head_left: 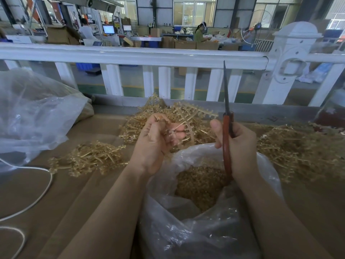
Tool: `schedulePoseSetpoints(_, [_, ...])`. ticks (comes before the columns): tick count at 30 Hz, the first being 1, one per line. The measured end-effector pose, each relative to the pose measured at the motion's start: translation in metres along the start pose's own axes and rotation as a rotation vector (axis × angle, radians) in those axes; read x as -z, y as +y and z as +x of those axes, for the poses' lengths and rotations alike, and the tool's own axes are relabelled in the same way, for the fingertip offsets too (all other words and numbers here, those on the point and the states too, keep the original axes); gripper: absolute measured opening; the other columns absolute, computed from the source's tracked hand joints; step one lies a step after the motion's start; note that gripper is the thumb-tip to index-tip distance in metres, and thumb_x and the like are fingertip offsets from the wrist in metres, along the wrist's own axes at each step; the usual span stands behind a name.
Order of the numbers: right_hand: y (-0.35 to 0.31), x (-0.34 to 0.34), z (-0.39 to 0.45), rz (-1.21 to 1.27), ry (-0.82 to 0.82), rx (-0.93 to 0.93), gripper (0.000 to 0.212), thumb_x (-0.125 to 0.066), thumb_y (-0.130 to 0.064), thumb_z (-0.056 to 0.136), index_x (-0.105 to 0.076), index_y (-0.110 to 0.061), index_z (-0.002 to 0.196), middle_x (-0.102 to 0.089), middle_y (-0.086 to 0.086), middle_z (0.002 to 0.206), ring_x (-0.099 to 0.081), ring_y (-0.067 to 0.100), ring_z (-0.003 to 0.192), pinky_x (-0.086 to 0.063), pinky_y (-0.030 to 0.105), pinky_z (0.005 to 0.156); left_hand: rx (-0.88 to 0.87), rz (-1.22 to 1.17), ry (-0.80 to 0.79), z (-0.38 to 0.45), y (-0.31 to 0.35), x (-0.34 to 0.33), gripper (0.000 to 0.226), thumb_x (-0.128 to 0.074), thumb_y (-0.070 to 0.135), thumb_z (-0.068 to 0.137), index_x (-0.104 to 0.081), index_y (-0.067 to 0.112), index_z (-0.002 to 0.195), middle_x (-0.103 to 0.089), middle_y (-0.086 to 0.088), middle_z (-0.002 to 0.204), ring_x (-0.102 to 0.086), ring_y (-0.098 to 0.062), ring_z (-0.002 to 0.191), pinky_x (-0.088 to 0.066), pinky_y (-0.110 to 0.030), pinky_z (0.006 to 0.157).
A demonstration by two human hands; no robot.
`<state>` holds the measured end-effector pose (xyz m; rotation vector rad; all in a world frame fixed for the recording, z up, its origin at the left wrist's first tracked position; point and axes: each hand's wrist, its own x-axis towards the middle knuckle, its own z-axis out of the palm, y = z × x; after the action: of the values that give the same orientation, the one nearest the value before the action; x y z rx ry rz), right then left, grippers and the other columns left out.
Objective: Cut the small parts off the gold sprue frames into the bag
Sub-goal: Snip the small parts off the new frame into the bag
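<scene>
My left hand (158,139) grips a gold sprue frame (188,116) above the mouth of a clear plastic bag (196,230). The bag stands open in front of me and holds a heap of small gold parts (199,184). My right hand (237,144) holds a pair of scissors (226,116) with red handles, the dark blades closed and pointing straight up. The scissors stand a short way right of the held frame, not touching it.
Piles of gold sprue frames lie on the brown cardboard-covered table: one at the left (89,157), one behind my hands (149,118), a big one at the right (298,146). A large clear bag (33,116) sits far left, a white cord (37,199) beside it. A white railing (130,55) borders the far edge.
</scene>
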<state>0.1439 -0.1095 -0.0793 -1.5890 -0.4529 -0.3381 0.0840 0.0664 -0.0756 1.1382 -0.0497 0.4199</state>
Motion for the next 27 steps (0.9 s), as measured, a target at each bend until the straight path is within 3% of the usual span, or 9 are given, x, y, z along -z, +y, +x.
schedulePoseSetpoints(3, [-0.002, 0.001, 0.0, 0.063, -0.013, -0.026, 0.061, -0.069, -0.062, 0.073, -0.069, -0.001, 0.072, -0.064, 0.005, 0.056, -0.062, 0.013, 0.055, -0.049, 0.013, 0.065, 0.002, 0.038, -0.019, 0.0, 0.0, 0.0, 0.029, -0.026, 0.003, 0.101, -0.044, 0.019, 0.086, -0.071, -0.007, 0.081, -0.063, -0.016, 0.064, -0.048, -0.022, 0.062])
schedulePoseSetpoints(8, [-0.002, 0.0, 0.003, 0.109, -0.039, -0.106, 0.047, -0.07, -0.057, 0.075, -0.075, -0.01, 0.081, -0.071, 0.003, 0.063, -0.068, 0.012, 0.061, -0.05, 0.012, 0.066, -0.012, 0.108, -0.052, -0.001, -0.002, 0.002, 0.025, -0.03, 0.005, 0.099, -0.046, 0.019, 0.086, -0.072, -0.007, 0.082, -0.063, -0.016, 0.064, -0.049, -0.024, 0.061])
schedulePoseSetpoints(12, [-0.007, 0.001, 0.003, 0.201, -0.1, -0.193, 0.039, -0.073, -0.049, 0.071, -0.074, -0.012, 0.083, -0.073, 0.01, 0.071, -0.057, 0.001, 0.042, -0.042, 0.007, 0.045, -0.012, 0.176, -0.063, 0.0, -0.007, 0.003, 0.013, -0.037, 0.017, 0.09, -0.05, 0.018, 0.085, -0.072, -0.012, 0.087, -0.065, -0.018, 0.067, -0.052, -0.026, 0.062])
schedulePoseSetpoints(14, [-0.008, 0.0, 0.003, 0.167, -0.155, -0.223, 0.035, -0.076, -0.049, 0.068, -0.075, -0.016, 0.08, -0.075, 0.008, 0.074, -0.06, 0.001, 0.046, -0.045, 0.012, 0.05, -0.008, 0.178, -0.073, 0.0, -0.009, 0.003, 0.015, -0.038, 0.017, 0.091, -0.052, 0.019, 0.086, -0.071, -0.013, 0.09, -0.067, -0.02, 0.072, -0.054, -0.027, 0.065])
schedulePoseSetpoints(18, [-0.006, -0.008, 0.0, 0.014, -0.231, -0.252, 0.022, -0.087, -0.035, 0.069, -0.078, -0.02, 0.083, -0.077, -0.001, 0.08, -0.074, 0.017, 0.075, -0.06, 0.033, 0.074, 0.006, 0.146, -0.069, -0.001, -0.009, 0.001, 0.017, -0.036, 0.015, 0.097, -0.051, 0.016, 0.089, -0.072, -0.012, 0.089, -0.067, -0.02, 0.071, -0.055, -0.028, 0.066])
schedulePoseSetpoints(21, [-0.002, -0.009, 0.001, 0.007, -0.248, -0.254, 0.02, -0.088, -0.025, 0.073, -0.078, -0.02, 0.09, -0.077, -0.001, 0.083, -0.074, 0.018, 0.079, -0.06, 0.029, 0.072, 0.024, 0.166, -0.05, -0.002, -0.007, -0.001, 0.02, -0.036, 0.013, 0.104, -0.052, 0.013, 0.093, -0.072, -0.009, 0.085, -0.067, -0.017, 0.069, -0.054, -0.025, 0.064])
schedulePoseSetpoints(23, [-0.002, -0.009, 0.001, 0.032, -0.239, -0.257, 0.018, -0.087, -0.022, 0.074, -0.078, -0.019, 0.089, -0.077, -0.002, 0.083, -0.074, 0.017, 0.077, -0.058, 0.024, 0.069, 0.058, 0.133, -0.061, -0.003, -0.006, -0.004, 0.011, -0.05, 0.018, 0.102, -0.056, 0.012, 0.096, -0.071, -0.009, 0.084, -0.066, -0.017, 0.07, -0.054, -0.027, 0.068])
schedulePoseSetpoints(25, [-0.002, -0.01, 0.002, 0.071, -0.236, -0.266, 0.017, -0.087, -0.019, 0.075, -0.077, -0.017, 0.089, -0.077, 0.0, 0.083, -0.074, 0.018, 0.079, -0.058, 0.027, 0.072, 0.084, 0.093, -0.082, -0.005, -0.005, -0.007, 0.015, -0.07, 0.014, 0.087, -0.061, 0.009, 0.099, -0.068, -0.014, 0.087, -0.064, -0.022, 0.075, -0.053, -0.036, 0.079])
schedulePoseSetpoints(27, [-0.003, -0.011, 0.001, 0.076, -0.221, -0.262, 0.015, -0.087, -0.017, 0.076, -0.077, -0.02, 0.087, -0.077, 0.0, 0.083, -0.073, 0.017, 0.078, -0.057, 0.029, 0.073, 0.103, 0.088, -0.122, -0.006, -0.004, -0.009, 0.027, -0.075, 0.003, 0.075, -0.065, 0.004, 0.099, -0.064, -0.02, 0.09, -0.058, -0.028, 0.082, -0.046, -0.044, 0.086])
